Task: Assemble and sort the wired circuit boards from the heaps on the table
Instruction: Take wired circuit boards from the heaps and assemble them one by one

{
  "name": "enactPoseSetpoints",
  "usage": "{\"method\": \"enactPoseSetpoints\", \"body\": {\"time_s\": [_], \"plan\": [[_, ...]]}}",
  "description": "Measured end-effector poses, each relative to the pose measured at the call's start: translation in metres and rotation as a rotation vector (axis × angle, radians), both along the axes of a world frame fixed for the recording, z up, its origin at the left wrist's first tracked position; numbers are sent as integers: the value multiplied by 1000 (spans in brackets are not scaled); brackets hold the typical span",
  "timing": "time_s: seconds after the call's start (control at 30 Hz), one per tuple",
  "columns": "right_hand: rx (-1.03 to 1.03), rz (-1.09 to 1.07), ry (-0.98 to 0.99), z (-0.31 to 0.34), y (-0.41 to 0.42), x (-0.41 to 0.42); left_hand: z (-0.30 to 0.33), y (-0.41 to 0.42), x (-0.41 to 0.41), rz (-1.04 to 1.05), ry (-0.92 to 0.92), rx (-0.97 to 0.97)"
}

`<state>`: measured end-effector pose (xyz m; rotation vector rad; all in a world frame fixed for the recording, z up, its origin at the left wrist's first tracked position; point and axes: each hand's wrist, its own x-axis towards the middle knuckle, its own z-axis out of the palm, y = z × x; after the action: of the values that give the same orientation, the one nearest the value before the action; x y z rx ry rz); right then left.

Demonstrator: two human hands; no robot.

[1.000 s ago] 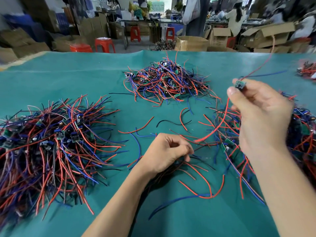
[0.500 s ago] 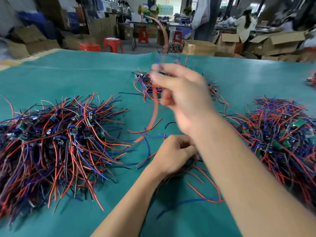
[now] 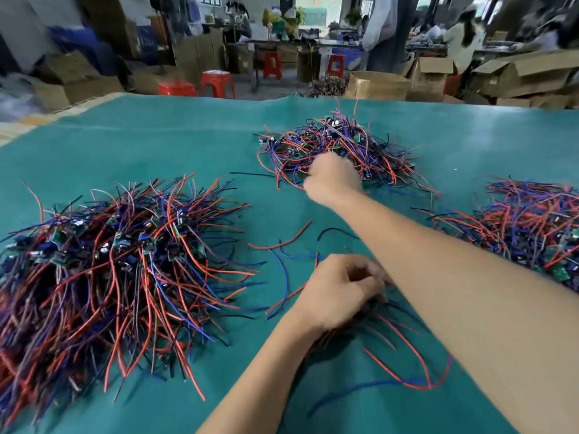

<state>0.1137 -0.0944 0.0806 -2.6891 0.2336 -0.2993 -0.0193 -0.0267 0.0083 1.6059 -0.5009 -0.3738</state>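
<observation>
My right hand [image 3: 333, 178] reaches out across the desk [image 3: 163, 145] to the near edge of the far heap of wired circuit boards [image 3: 338, 145], which lies toward the desk's far edge, a little right of its middle; the hand is blurred and seen from behind, its fingers curled under, and I cannot tell whether they pinch anything. My left hand [image 3: 340, 289] rests near the middle of the desk's near half, fingers curled down onto a small bundle of loose wires [image 3: 391, 327] that fans out beneath and to the right of it, red, blue and black. My right forearm passes just over that hand. The largest heap [image 3: 116, 261] of red, blue and black wires with small green boards sprawls along the left edge of the desk, and another heap [image 3: 532, 227] sits at the right edge. Between them a few single wires lie apart on the green cover, among them a red wire [image 3: 282, 241] and a blue wire [image 3: 283, 270]. Beyond the far edge stand red stools [image 3: 217, 84] and cardboard boxes [image 3: 376, 86]
</observation>
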Motion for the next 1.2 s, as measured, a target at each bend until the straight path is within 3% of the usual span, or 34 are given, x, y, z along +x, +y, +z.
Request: {"method": "enactPoseSetpoints", "body": {"time_s": [0.1,0.27,0.43,0.53,0.7,0.9,1.2], "plan": [[-188,-44,93,-28,-56,5,-3,-1,0,-3,12,10],[-282,-40,156,-45,-97,19,-4,-1,2,-21,-12,42],[-241,-13,229,-45,-107,34,-4,0,1,-14,5,41],[-169,-13,114,-47,-106,34,-4,2,1,-18,-8,50],[212,-84,-92,-40,-96,-14,-3,2,2,57,-9,5],[1011,55,-182,-34,-88,-123,-1,0,5,198,121,-166],[1349,160,-173,-51,-62,-160,3,0,2,136,123,-210]]}}
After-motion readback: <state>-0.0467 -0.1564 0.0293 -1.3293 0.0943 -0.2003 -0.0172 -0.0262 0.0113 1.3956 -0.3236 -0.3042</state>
